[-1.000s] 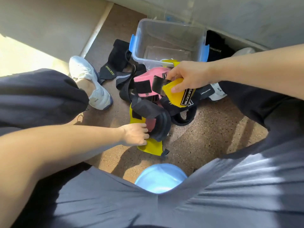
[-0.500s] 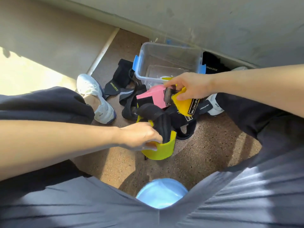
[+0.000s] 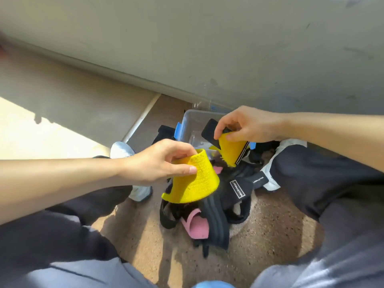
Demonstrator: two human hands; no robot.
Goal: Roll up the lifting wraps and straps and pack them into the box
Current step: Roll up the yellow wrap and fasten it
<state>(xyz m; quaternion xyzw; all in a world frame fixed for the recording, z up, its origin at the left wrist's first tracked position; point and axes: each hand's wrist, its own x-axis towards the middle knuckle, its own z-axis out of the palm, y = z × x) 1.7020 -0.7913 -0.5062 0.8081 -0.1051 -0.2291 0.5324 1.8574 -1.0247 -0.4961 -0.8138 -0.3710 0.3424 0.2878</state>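
Note:
A yellow lifting wrap [image 3: 196,181] hangs between both hands, lifted above the pile. My left hand [image 3: 158,163] pinches its lower, curved end. My right hand [image 3: 247,125] pinches the other end by the black velcro tab [image 3: 209,129], held over the box. The clear plastic box [image 3: 191,123] with blue latches stands against the wall, partly hidden behind my right hand. On the floor lies a tangle of black straps [image 3: 236,188] and a pink wrap [image 3: 196,223].
I sit on a speckled brown floor [image 3: 270,229] with legs spread around the pile. White shoes [image 3: 137,190] flank it left and right [image 3: 270,175]. A grey wall runs behind the box. More black gear [image 3: 164,130] lies left of the box.
Both hands have risen, pulling the yellow wrap up out of the pile. The pink wrap and black straps have dropped away from it to the floor. The camera has tilted up.

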